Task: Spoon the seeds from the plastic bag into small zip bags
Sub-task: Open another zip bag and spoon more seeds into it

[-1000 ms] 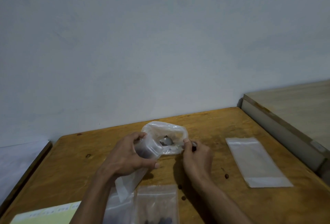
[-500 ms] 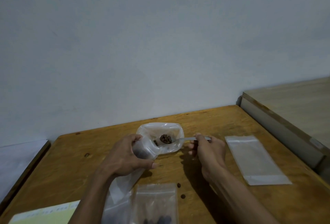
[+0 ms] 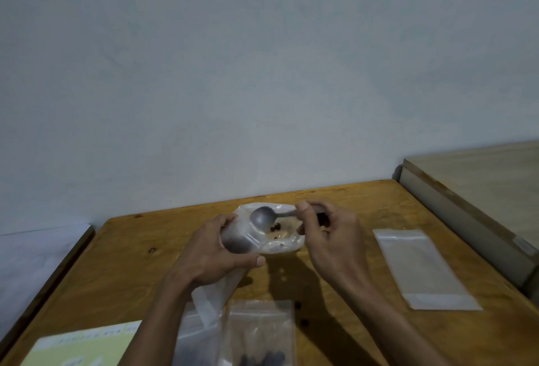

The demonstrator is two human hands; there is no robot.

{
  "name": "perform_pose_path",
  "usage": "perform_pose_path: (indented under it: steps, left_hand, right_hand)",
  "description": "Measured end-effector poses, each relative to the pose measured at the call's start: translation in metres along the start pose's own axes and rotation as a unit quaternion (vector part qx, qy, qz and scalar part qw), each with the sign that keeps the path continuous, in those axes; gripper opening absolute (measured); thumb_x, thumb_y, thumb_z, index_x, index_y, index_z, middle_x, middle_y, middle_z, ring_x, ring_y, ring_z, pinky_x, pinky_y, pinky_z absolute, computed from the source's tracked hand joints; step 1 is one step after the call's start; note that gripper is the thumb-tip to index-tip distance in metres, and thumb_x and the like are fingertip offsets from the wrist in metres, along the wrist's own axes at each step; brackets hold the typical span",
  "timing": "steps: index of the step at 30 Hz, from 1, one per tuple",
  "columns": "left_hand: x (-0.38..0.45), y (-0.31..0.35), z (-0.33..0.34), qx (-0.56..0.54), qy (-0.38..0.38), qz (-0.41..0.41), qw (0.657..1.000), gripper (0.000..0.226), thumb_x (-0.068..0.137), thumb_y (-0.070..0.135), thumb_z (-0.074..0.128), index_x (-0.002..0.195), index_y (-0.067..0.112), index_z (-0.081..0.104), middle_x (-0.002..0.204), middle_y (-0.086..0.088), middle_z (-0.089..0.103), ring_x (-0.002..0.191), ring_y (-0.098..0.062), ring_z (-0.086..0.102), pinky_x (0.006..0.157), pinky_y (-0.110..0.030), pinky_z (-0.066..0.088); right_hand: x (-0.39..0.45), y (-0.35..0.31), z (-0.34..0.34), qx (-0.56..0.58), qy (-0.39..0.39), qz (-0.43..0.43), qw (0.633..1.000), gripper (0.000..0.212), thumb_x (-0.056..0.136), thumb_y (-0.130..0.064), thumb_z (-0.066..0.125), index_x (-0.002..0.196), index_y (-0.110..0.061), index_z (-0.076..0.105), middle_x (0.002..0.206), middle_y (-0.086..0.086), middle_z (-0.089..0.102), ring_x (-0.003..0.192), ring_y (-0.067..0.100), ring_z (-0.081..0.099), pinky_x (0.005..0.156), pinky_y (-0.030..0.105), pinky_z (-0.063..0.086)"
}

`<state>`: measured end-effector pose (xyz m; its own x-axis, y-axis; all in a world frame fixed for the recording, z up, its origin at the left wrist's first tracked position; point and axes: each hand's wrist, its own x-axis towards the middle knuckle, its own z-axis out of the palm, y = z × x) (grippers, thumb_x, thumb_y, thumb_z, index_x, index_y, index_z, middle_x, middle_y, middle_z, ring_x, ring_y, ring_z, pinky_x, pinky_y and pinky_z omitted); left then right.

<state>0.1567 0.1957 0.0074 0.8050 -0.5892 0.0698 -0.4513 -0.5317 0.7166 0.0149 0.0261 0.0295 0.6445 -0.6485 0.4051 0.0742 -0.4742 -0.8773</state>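
Left hand [image 3: 215,252] grips a small zip bag [image 3: 233,241] above the desk [image 3: 131,272]; right hand [image 3: 329,237] pinches a spoon [image 3: 262,216] over the seed bag [image 3: 280,234]. Seeds [image 3: 275,227] lie inside.

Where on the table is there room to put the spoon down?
Bare wood shows left of the left hand, up to the table's left edge, and between the right hand and the empty zip bag. The near middle is crowded: filled zip bags, loose seeds, yellow paper.
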Motion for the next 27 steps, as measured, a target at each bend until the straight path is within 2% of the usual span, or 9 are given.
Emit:
perform_pose_path:
  steps: [5, 9, 12, 14, 17, 20, 22, 25, 27]
  left_hand:
    - [-0.007, -0.003, -0.011, -0.067, 0.08, 0.002, 0.995, 0.112, 0.043, 0.064, 0.092, 0.139, 0.026, 0.047, 0.128, 0.008, 0.058, 0.112, -0.012, 0.058, 0.087, -0.027, 0.052]
    - [-0.013, 0.0, -0.023, -0.175, 0.134, 0.037, 0.975, 0.12, 0.038, 0.077, 0.086, 0.138, 0.027, 0.043, 0.134, 0.005, 0.057, 0.123, -0.016, 0.058, 0.098, -0.041, 0.056]
    - [-0.018, 0.006, -0.027, -0.209, 0.156, 0.068, 0.963, 0.113, 0.041, 0.073, 0.087, 0.136, 0.03, 0.043, 0.134, 0.008, 0.055, 0.125, -0.013, 0.056, 0.097, -0.035, 0.055]
    - [-0.02, 0.012, -0.026, -0.206, 0.164, 0.078, 0.962, 0.111, 0.04, 0.073, 0.087, 0.134, 0.034, 0.043, 0.134, 0.012, 0.055, 0.126, -0.008, 0.055, 0.096, -0.029, 0.054]
    - [-0.022, 0.027, -0.021, -0.186, 0.177, 0.088, 0.962, 0.108, 0.041, 0.069, 0.088, 0.133, 0.033, 0.044, 0.131, 0.014, 0.056, 0.121, -0.005, 0.056, 0.088, -0.022, 0.055]
    - [-0.023, 0.044, -0.016, -0.18, 0.172, 0.102, 0.963, 0.111, 0.042, 0.064, 0.091, 0.134, 0.027, 0.042, 0.131, 0.005, 0.056, 0.116, -0.009, 0.058, 0.077, -0.019, 0.059]
    - [-0.024, 0.051, -0.019, -0.196, 0.174, 0.101, 0.96, 0.109, 0.042, 0.059, 0.091, 0.134, 0.025, 0.043, 0.129, 0.004, 0.057, 0.113, -0.008, 0.06, 0.075, -0.02, 0.06]
    - [-0.026, 0.053, -0.026, -0.25, 0.189, 0.101, 0.944, 0.075, 0.06, 0.047, 0.089, 0.121, 0.019, 0.058, 0.111, 0.007, 0.069, 0.103, -0.012, 0.069, 0.082, -0.028, 0.059]
    - [-0.027, 0.054, -0.032, -0.303, 0.176, 0.101, 0.931, 0.041, 0.074, 0.035, 0.078, 0.107, 0.013, 0.067, 0.097, 0.003, 0.074, 0.095, -0.016, 0.072, 0.081, -0.027, 0.06]
  right_hand:
    - [0.002, 0.032, 0.002, -0.084, 0.033, -0.005, 0.996, 0.019, 0.099, -0.03, 0.058, 0.103, -0.021, 0.074, 0.081, -0.013, 0.069, 0.075, -0.001, 0.063, 0.064, 0.019, 0.055]
    - [0.001, 0.048, 0.009, -0.081, -0.007, 0.064, 0.995, 0.023, 0.096, -0.031, 0.063, 0.114, -0.02, 0.072, 0.085, -0.021, 0.064, 0.081, -0.005, 0.062, 0.058, 0.006, 0.043]
    - [0.002, 0.051, 0.01, -0.132, -0.022, 0.118, 0.984, 0.038, 0.092, -0.039, 0.066, 0.125, -0.02, 0.065, 0.119, -0.002, 0.065, 0.106, 0.008, 0.055, 0.083, 0.022, 0.046]
    - [0.001, 0.038, 0.011, -0.173, 0.001, 0.06, 0.983, 0.036, 0.09, -0.043, 0.068, 0.121, -0.024, 0.067, 0.121, -0.006, 0.058, 0.115, 0.008, 0.047, 0.094, 0.029, 0.038]
    - [-0.001, -0.005, 0.012, -0.066, -0.031, -0.064, 0.995, 0.027, 0.086, -0.049, 0.071, 0.103, -0.028, 0.075, 0.108, -0.014, 0.065, 0.107, 0.003, 0.058, 0.087, 0.025, 0.048]
    - [0.006, -0.041, 0.019, -0.01, -0.138, -0.077, 0.987, 0.032, 0.082, -0.052, 0.072, 0.1, -0.026, 0.079, 0.108, -0.013, 0.069, 0.102, 0.002, 0.062, 0.079, 0.027, 0.057]
    - [0.015, -0.05, 0.022, -0.043, -0.131, -0.086, 0.987, 0.028, 0.087, -0.047, 0.07, 0.097, -0.022, 0.08, 0.106, -0.01, 0.071, 0.097, 0.001, 0.062, 0.076, 0.026, 0.056]
    - [0.03, -0.051, 0.012, -0.061, -0.074, -0.106, 0.99, 0.022, 0.091, -0.039, 0.069, 0.096, -0.021, 0.08, 0.097, -0.011, 0.073, 0.086, -0.003, 0.063, 0.072, 0.017, 0.052]
    - [0.036, -0.049, 0.002, -0.041, -0.103, -0.096, 0.989, 0.022, 0.092, -0.038, 0.068, 0.098, -0.021, 0.08, 0.095, -0.012, 0.075, 0.088, -0.002, 0.065, 0.075, 0.022, 0.054]
